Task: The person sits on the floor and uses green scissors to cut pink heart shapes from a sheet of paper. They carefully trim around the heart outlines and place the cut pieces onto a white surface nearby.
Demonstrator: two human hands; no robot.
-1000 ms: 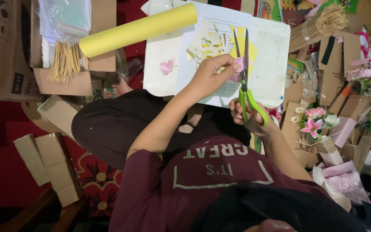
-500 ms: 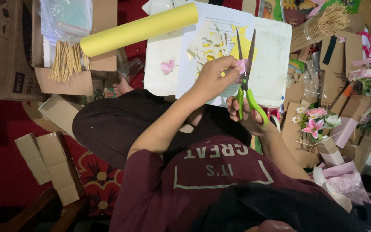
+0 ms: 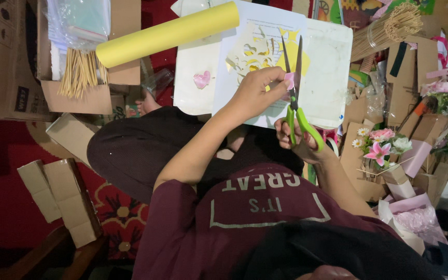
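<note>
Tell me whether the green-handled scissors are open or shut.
Open. The green-handled scissors in the right hand show two blades spread in a narrow V, with the small pink piece held by the left hand between them.

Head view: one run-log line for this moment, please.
left hand: pinching pink petal piece | right hand: holding green scissors, blades open at piece | beneath: white sheets

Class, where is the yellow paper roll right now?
In the head view, the yellow paper roll lies upper left, between the bundle of sticks and the white sheet.
</note>
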